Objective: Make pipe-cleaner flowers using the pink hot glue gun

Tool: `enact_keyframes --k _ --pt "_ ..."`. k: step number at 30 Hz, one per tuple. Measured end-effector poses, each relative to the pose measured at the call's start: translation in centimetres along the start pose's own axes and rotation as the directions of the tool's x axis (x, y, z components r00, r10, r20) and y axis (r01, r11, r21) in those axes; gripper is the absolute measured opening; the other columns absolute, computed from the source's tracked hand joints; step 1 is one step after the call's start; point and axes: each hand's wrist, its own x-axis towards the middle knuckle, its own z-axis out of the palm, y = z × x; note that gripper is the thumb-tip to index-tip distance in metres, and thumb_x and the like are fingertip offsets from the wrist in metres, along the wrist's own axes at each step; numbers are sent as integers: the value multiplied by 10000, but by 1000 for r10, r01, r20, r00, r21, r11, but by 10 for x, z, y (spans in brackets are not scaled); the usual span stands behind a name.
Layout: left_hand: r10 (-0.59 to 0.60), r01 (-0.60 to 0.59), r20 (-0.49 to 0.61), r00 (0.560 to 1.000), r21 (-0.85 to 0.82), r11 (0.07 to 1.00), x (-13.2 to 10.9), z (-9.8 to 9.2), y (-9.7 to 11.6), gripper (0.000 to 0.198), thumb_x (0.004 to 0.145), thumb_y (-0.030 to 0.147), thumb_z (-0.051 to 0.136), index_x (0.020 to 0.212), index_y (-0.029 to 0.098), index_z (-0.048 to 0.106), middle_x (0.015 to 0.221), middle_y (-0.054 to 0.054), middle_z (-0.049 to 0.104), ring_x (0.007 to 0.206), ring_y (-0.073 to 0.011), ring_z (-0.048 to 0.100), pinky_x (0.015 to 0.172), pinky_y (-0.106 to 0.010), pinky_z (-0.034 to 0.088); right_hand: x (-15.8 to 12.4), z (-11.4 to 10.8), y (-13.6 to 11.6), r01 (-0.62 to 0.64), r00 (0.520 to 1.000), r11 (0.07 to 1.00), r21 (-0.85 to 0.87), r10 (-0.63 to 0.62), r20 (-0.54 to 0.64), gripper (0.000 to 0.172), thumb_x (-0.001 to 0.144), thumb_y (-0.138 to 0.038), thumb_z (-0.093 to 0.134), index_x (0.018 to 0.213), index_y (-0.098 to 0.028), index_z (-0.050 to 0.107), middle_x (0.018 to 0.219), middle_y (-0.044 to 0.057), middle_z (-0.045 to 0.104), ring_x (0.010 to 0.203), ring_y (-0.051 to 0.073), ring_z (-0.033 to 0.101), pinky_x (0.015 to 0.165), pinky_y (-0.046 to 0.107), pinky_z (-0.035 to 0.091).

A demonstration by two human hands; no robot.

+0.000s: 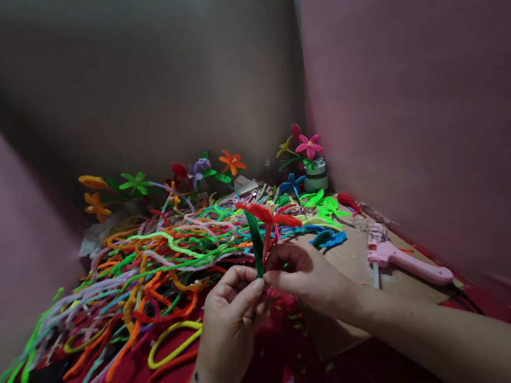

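A red pipe-cleaner flower (269,216) with a dark green leaf (255,236) beside its stem stands upright between my hands. My left hand (235,310) pinches the base of the leaf and stem between thumb and index finger. Close against it, my right hand (306,273) has its thumb and fingertips closed at the same spot on the stem. The lower end of the stem is hidden by my fingers.
Many loose coloured pipe cleaners (163,250) are heaped behind and left of my hands. A pink glue gun (404,259) lies on a cardboard sheet (350,248) at right. Finished flowers (232,162) and a small jar (316,176) line the back wall.
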Motion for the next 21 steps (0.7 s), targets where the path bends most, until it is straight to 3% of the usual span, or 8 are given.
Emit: enact_keyframes --k 13,21 --pt "3 -3 0 1000 9 1000 1 -1 -4 174 637 166 691 729 159 543 591 36 527 474 -49 446 462 -165 354 -8 -2 -2 104 994 992 -75 -105 -10 110 663 -67 513 615 -161 542 620 -20 523 608 104 467 560 211 377" --pt "20 -22 35 999 33 999 2 -2 -6 134 672 165 672 737 158 555 627 31 535 502 -53 461 475 -165 360 -8 -2 0 88 996 995 -54 -89 -14 98 662 -80 515 612 -162 538 614 -20 509 587 99 457 524 204 368"
